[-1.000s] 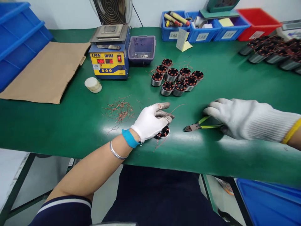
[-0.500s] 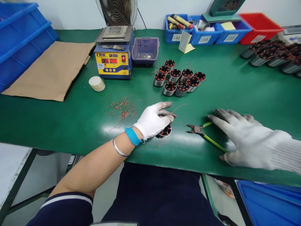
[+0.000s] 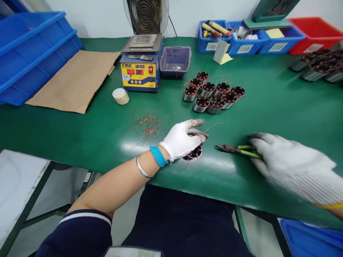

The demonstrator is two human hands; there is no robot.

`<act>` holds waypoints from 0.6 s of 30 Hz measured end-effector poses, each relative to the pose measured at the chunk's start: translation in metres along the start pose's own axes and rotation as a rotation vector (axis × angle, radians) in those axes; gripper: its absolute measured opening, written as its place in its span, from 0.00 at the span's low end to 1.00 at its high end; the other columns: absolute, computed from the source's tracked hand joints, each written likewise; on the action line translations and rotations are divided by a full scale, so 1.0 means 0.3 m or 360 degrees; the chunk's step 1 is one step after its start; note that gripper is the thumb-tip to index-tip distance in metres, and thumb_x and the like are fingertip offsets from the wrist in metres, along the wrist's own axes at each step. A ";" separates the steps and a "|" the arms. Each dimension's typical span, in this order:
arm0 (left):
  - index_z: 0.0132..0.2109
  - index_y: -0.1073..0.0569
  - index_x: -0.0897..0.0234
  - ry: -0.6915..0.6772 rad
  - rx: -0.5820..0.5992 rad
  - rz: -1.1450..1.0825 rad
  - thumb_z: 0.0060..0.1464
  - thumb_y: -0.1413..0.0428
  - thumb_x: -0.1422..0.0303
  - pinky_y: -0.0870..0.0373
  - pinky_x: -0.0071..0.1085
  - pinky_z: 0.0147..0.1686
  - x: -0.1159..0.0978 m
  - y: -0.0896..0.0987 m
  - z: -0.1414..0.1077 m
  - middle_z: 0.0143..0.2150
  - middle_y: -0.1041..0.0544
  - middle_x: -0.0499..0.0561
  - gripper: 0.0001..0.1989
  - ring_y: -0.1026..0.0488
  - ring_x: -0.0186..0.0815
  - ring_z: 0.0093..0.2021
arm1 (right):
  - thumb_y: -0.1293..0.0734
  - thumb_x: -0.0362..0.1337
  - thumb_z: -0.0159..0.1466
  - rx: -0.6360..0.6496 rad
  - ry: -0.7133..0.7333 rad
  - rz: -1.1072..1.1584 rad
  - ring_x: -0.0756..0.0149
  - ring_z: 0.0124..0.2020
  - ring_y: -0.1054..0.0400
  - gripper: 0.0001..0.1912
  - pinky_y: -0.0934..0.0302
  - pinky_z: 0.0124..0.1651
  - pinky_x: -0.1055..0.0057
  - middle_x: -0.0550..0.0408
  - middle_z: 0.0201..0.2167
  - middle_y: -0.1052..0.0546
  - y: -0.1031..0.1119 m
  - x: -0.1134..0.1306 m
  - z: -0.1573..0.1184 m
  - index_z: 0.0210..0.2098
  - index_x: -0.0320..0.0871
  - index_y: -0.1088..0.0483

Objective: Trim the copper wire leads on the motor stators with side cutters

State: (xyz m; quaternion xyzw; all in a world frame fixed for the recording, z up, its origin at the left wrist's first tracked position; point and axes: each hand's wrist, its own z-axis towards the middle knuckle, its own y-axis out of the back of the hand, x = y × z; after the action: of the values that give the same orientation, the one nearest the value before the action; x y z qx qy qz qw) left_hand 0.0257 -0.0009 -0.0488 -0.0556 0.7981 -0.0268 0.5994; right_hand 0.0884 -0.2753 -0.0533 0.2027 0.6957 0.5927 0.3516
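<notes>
My gloved left hand (image 3: 184,139) is closed in a pinch on a thin copper wire (image 3: 214,125), whose free end sticks out to the right. Below its fingers, partly covered by the hand, stands a motor stator (image 3: 195,153) with copper windings and loose wire ends. My gloved right hand (image 3: 278,153) is wrapped round the green handles of the cutting pliers (image 3: 235,149). The pliers' jaws point left toward the stator and lie apart from it. Several more stators (image 3: 215,103) stand in a group behind my left hand.
Copper wire scraps (image 3: 147,125) lie left of my left hand. Behind them stand a round pale pad (image 3: 120,96), a yellow-blue solder pot unit (image 3: 140,76) and a purple bin (image 3: 175,62). Blue boxes (image 3: 243,49), a red box (image 3: 313,39) and further stators (image 3: 318,69) line the back right.
My right hand has closed round the pliers' handles, bringing them together; before, it was spread over them. My left hand keeps its pinch beside the stator. The whole view has shifted slightly.
</notes>
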 end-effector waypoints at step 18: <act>0.62 0.30 0.73 -0.0050 0.0008 0.0130 0.54 0.42 0.81 0.25 0.35 0.53 0.006 -0.003 0.000 0.37 0.17 0.53 0.28 0.20 0.35 0.41 | 0.45 0.53 0.61 0.0568 -0.0256 0.0343 0.49 0.55 0.26 0.32 0.28 0.51 0.50 0.58 0.57 0.22 0.146 0.054 0.098 0.62 0.62 0.29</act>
State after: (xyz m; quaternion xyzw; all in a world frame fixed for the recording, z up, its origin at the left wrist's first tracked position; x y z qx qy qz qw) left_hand 0.0251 -0.0018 -0.0504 -0.0220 0.7900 -0.0035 0.6127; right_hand 0.0930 -0.2345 -0.0165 0.3815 0.7335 0.4763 0.2991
